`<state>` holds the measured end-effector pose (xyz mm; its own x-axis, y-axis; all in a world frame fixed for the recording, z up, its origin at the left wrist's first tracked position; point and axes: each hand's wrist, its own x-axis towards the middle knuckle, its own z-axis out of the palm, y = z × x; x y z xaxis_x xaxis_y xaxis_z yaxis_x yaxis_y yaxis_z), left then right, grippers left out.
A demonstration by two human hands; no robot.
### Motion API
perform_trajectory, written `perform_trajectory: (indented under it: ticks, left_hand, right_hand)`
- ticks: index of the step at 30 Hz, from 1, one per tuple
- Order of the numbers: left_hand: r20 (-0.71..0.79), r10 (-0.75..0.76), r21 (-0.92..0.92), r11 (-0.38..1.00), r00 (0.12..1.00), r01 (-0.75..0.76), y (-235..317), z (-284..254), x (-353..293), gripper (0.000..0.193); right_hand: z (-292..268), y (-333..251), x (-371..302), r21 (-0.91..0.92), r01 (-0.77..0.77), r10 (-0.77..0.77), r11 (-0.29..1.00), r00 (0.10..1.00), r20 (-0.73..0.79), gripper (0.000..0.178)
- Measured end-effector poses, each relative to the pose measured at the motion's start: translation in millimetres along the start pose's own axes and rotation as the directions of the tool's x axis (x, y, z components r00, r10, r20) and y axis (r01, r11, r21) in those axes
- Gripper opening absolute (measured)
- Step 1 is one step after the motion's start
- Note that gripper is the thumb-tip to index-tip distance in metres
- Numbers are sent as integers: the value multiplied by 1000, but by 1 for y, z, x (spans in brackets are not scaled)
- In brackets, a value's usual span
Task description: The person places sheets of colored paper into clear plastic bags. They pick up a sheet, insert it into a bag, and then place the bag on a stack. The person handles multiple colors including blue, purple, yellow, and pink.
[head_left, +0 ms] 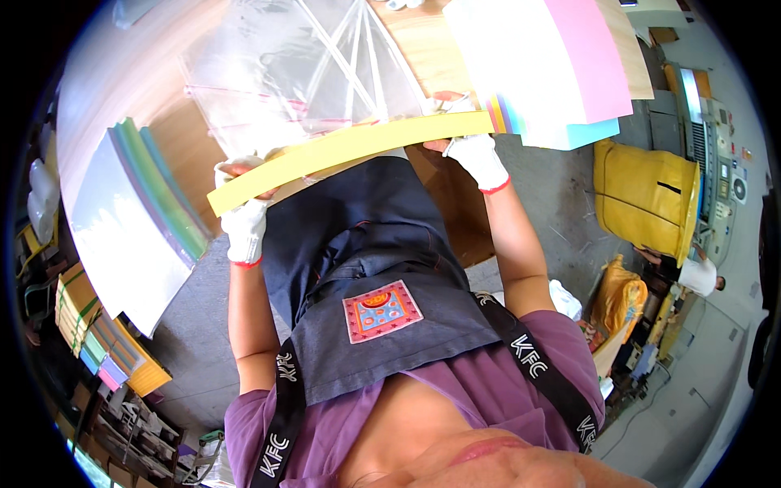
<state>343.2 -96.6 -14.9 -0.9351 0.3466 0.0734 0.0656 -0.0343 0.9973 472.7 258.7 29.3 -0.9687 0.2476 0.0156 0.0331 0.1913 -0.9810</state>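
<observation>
A long yellow band [350,149], which looks like the edge of a paper stack, stretches in a slight curve between my two hands. My left hand [244,215], in a white glove with bare fingertips, is closed round its left end. Near the other end my right hand [473,154], gloved the same way, grips it with fingers above and thumb below. Beyond the band, clear plastic bags [285,69] lie on the wooden table [423,45], partly covered by it. Whether the band's far side is inside a bag is hidden.
At right stands a tall stack of paper with pink [590,57] and light blue [590,134] edges. Bagged paper with green edges [154,187] overhangs the table at left. A large yellow sack [647,191] stands on the floor; another person [698,275] is beyond it.
</observation>
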Motion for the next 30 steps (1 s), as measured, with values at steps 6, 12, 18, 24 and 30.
perform_trajectory:
  ticks: [6,12,18,24,30]
  left_hand:
    - [-50,16,61,998,999,-13,17,12,4,27]
    - [-31,-19,105,994,999,22,16,10,7,28]
    - [-49,-72,-32,997,996,71,10,9,6,35]
    - [-24,65,-65,996,998,-66,7,8,6,47]
    - [-88,-93,-119,990,992,82,34,5,-8,47]
  right_hand:
    - [-6,3,8,62,-219,205,974,962,179,39]
    - [-6,5,16,-215,41,7,976,976,216,23]
    - [-8,1,17,-222,91,-25,971,958,285,28]
    - [-16,-20,4,-35,-242,243,970,933,266,39]
    - [-15,-57,-31,-162,-321,345,933,927,150,58]
